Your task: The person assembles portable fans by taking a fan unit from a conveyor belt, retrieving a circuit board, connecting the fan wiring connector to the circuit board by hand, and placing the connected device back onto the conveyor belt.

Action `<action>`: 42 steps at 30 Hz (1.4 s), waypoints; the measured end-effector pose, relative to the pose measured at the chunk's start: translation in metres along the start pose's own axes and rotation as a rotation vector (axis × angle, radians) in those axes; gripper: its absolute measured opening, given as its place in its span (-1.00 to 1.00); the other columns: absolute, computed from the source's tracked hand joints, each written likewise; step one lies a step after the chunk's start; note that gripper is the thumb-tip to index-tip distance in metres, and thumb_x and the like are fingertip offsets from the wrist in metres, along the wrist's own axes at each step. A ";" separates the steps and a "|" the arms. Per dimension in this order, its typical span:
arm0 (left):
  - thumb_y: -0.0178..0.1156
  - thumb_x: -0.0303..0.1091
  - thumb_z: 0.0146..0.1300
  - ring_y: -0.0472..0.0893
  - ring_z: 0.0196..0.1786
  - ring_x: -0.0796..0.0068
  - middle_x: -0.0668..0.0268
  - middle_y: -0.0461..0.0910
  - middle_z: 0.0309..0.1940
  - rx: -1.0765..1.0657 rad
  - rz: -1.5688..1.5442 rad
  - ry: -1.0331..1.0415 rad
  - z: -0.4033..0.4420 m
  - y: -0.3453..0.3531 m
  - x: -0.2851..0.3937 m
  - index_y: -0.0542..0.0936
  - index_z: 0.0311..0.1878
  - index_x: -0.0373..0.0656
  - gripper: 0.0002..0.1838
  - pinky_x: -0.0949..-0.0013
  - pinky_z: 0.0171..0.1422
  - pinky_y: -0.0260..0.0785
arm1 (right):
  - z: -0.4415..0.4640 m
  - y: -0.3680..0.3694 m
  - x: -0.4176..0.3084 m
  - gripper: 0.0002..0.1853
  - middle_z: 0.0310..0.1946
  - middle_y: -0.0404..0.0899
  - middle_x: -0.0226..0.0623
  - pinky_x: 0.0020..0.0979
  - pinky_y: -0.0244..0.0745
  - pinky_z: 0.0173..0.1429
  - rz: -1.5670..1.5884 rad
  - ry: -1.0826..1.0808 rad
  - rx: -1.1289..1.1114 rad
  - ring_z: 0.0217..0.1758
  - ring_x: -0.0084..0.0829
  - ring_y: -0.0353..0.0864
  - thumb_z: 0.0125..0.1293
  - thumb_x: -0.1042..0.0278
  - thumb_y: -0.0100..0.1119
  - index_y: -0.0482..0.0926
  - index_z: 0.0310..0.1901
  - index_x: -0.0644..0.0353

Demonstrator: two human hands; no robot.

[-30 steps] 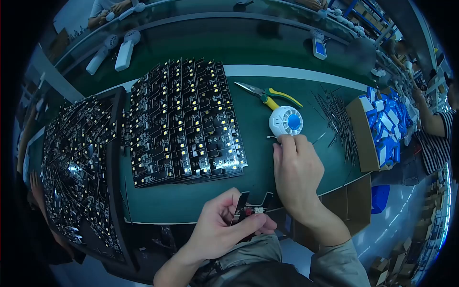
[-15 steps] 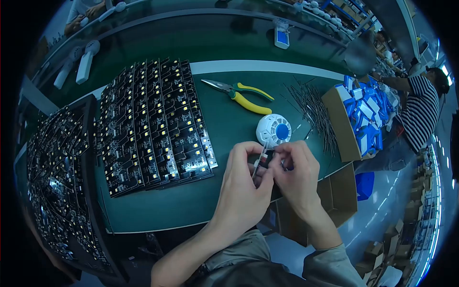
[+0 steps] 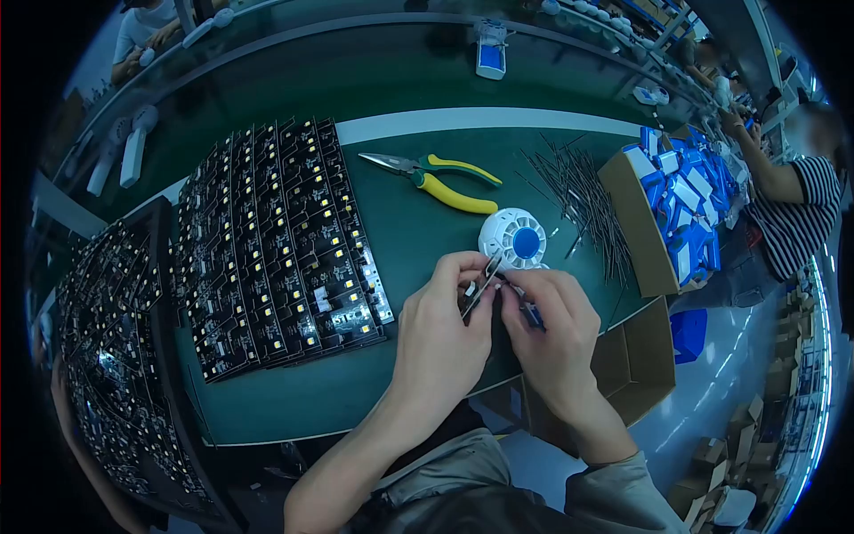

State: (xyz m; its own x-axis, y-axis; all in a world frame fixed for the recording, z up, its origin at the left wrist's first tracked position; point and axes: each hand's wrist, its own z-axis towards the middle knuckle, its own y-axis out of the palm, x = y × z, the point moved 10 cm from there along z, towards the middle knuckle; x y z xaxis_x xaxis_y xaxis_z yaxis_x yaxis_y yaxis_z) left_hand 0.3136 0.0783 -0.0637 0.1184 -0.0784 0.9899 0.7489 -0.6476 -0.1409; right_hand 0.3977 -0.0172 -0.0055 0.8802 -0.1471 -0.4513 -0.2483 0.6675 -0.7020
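Just below a white round housing (image 3: 513,238) with a blue centre, my two hands are close together. My left hand (image 3: 445,329) is closed on a small circuit board (image 3: 479,297), held tilted between thumb and fingers. Closed in a pinch, my right hand (image 3: 553,334) meets the board's edge; a small dark part shows at its fingers, too small to name. Pliers (image 3: 436,181) with yellow and green handles lie behind the housing. On the left is a stack of black circuit boards (image 3: 280,240) with small yellow-white squares.
A tray (image 3: 169,356) of loose boards stands far left. Thin dark strips (image 3: 583,205) lie right of the pliers, beside a cardboard box (image 3: 636,227) of blue-and-white parts. An open carton (image 3: 645,360) sits below the table edge. A person in a striped shirt (image 3: 801,214) is at the right.
My right hand has come from the housing to the board in my left hand, which has moved up towards the housing. The view has shifted, moving the stack and pliers left.
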 end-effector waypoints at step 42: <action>0.16 -0.73 0.25 0.67 -0.09 0.08 0.05 0.47 -0.03 0.118 0.296 0.383 -0.025 -0.009 0.048 0.50 0.16 -0.37 -0.61 0.19 -0.10 0.58 | 0.018 -0.005 -0.018 -0.76 -0.26 0.58 -0.25 -0.29 0.56 -0.27 0.266 -0.126 -0.150 -0.29 -0.21 0.64 0.08 0.62 0.39 0.62 -0.19 0.22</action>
State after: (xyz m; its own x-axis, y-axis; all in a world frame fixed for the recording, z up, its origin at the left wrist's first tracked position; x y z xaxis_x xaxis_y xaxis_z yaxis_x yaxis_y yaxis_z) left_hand 0.2962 0.0613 -0.0146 0.1053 -0.5330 0.8395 0.7907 -0.4671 -0.3957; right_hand 0.3906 -0.0045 0.0158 0.8175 0.1159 -0.5642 -0.5246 0.5543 -0.6462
